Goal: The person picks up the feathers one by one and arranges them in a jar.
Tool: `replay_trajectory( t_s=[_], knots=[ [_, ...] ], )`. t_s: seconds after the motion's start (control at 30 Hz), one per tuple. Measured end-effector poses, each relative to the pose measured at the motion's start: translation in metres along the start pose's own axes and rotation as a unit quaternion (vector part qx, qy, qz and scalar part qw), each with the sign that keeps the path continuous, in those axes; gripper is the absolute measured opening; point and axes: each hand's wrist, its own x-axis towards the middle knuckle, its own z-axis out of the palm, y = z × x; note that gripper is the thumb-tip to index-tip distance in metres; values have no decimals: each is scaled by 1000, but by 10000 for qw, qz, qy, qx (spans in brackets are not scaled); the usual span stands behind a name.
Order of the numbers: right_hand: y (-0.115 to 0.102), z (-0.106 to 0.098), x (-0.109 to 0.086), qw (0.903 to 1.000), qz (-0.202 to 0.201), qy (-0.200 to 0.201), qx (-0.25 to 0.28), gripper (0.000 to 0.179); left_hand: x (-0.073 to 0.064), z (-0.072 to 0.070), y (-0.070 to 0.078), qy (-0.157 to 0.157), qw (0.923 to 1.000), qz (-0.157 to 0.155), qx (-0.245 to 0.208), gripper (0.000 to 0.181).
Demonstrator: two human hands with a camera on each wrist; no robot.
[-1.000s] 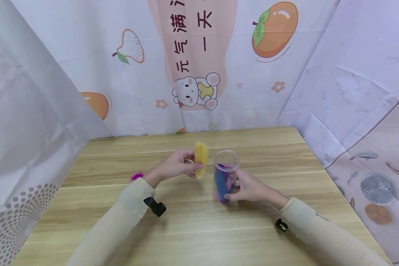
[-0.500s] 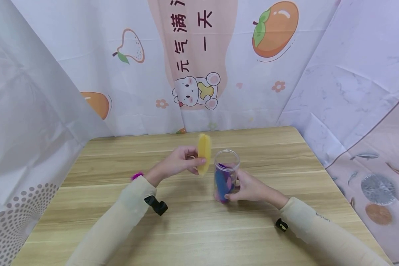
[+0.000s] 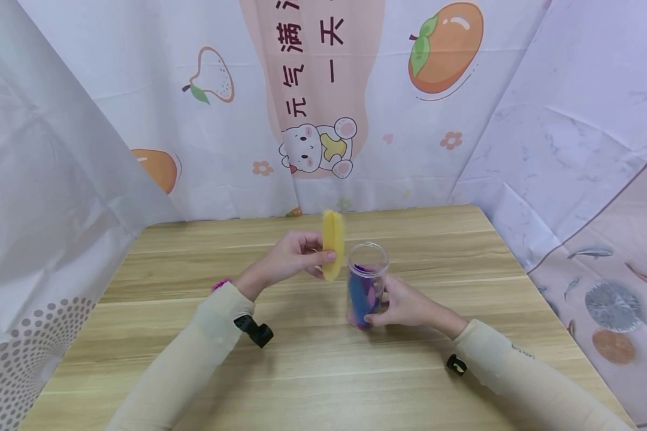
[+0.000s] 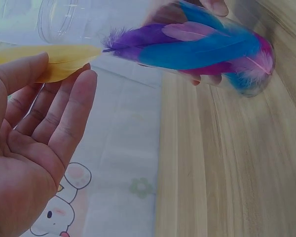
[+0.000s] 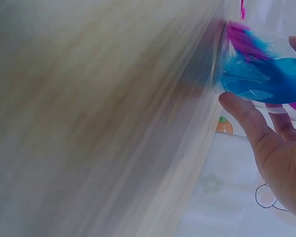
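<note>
A yellow feather (image 3: 332, 239) stands nearly upright, pinched by my left hand (image 3: 296, 258) between thumb and fingers. It is just left of a clear jar (image 3: 368, 269) and level with the jar's open mouth. Inside the jar are several blue, purple and pink feathers (image 4: 202, 49). My right hand (image 3: 407, 302) grips the jar low on its right side, and the jar stands upright on the table. In the right wrist view, fingers (image 5: 251, 118) lie along the clear wall beside a blue feather (image 5: 266, 81).
A magenta feather (image 3: 221, 285) lies on the wooden table (image 3: 323, 383), partly hidden behind the left forearm. A printed curtain (image 3: 221, 149) hangs at the table's back edge, with more cloth on both sides.
My left hand has moved slightly up and to the right with the yellow feather, closer to the jar's mouth. The right hand and jar have stayed put.
</note>
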Motion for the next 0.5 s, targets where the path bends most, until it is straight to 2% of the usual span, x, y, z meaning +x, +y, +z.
replay_trajectory(
  t_s=[0.23,0.5],
  knots=[
    [1,1,0,10000,-44,38,14,85,-1,2,5,-29,10000,77,13,22],
    [0,0,0,9999,-41,6,129,85,-1,6,15,-138,9992,254,-284,21]
  ],
)
